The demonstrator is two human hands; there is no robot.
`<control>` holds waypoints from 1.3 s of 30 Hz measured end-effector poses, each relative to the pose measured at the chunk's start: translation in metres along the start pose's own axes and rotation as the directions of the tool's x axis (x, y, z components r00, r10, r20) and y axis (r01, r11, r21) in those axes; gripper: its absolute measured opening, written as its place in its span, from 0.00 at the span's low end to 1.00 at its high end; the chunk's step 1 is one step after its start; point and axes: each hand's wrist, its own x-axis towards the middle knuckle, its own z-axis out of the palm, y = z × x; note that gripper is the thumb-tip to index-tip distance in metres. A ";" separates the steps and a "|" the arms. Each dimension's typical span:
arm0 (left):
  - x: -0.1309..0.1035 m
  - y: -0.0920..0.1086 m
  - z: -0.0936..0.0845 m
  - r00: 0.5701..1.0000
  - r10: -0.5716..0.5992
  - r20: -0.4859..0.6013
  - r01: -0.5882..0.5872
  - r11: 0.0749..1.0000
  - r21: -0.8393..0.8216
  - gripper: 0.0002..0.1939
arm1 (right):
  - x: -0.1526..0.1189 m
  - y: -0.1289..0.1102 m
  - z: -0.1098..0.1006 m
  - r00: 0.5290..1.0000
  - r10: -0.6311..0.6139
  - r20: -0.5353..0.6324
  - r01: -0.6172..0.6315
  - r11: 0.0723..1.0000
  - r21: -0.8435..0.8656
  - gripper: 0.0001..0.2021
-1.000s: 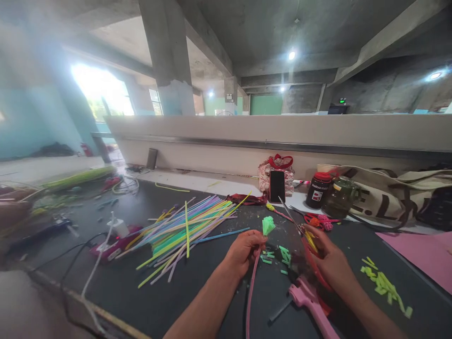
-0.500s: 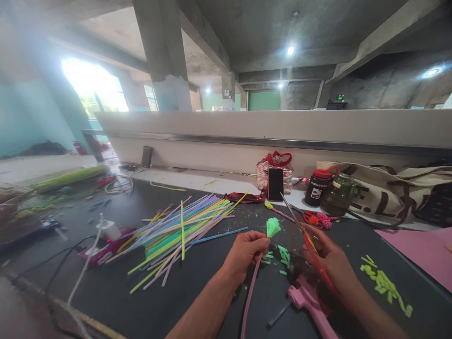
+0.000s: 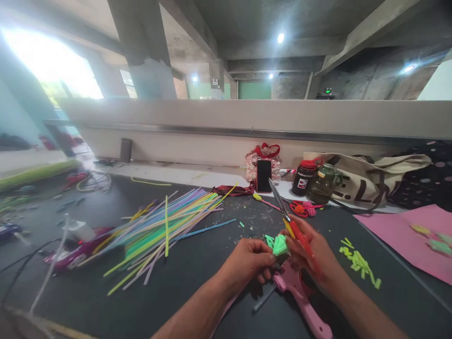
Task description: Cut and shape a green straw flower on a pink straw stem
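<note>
My left hand [image 3: 249, 262] pinches a small green pipe-cleaner flower [image 3: 280, 246] at its base. A pink stem runs down from this hand, mostly hidden behind my wrist. My right hand [image 3: 314, 249] is closed round scissors [image 3: 282, 207] with red and yellow handles, the blades pointing up and away. Its fingertips are at the flower's right side, seemingly touching it. Short green pieces [image 3: 269, 241] show just behind the flower. Beneath my hands lies a pink glue gun [image 3: 303, 306], with a clear glue stick [image 3: 264, 300] beside it.
Many coloured pipe cleaners [image 3: 169, 230] lie in a pile on the left. Short yellow pieces [image 3: 362, 263] and pink paper [image 3: 406, 230] are on the right. A phone [image 3: 263, 175], bottles [image 3: 303, 179] and a canvas bag [image 3: 353, 176] stand along the back.
My hands have come together, with the right fingers now at the green flower and the scissors still in my right hand. The camera view has shifted right and slightly down.
</note>
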 end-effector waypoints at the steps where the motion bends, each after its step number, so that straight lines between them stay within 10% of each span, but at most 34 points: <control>1: 0.000 0.001 0.001 0.999 -0.027 0.017 0.027 1.000 -0.011 0.05 | 0.000 0.000 0.000 1.000 0.007 -0.001 -0.007 1.000 0.017 0.31; 12: -0.005 0.008 0.000 0.989 -0.048 0.141 0.049 0.999 -0.003 0.07 | -0.003 0.005 0.002 0.995 -0.064 0.077 0.067 0.997 -0.038 0.28; 23: -0.001 0.022 -0.016 0.978 0.126 -0.163 -0.161 0.961 -0.223 0.13 | -0.006 -0.012 -0.003 0.941 -0.261 -0.216 0.229 0.960 -0.162 0.28; 31: 0.002 0.021 -0.020 0.981 0.088 -0.174 -0.130 0.961 -0.246 0.14 | 0.003 0.004 -0.011 0.930 -0.367 0.013 0.273 0.669 -0.692 0.26; 39: -0.002 0.025 -0.018 0.980 0.095 -0.175 -0.134 0.966 -0.220 0.13 | 0.010 0.011 -0.014 0.925 -0.379 -0.029 0.228 0.613 -0.756 0.27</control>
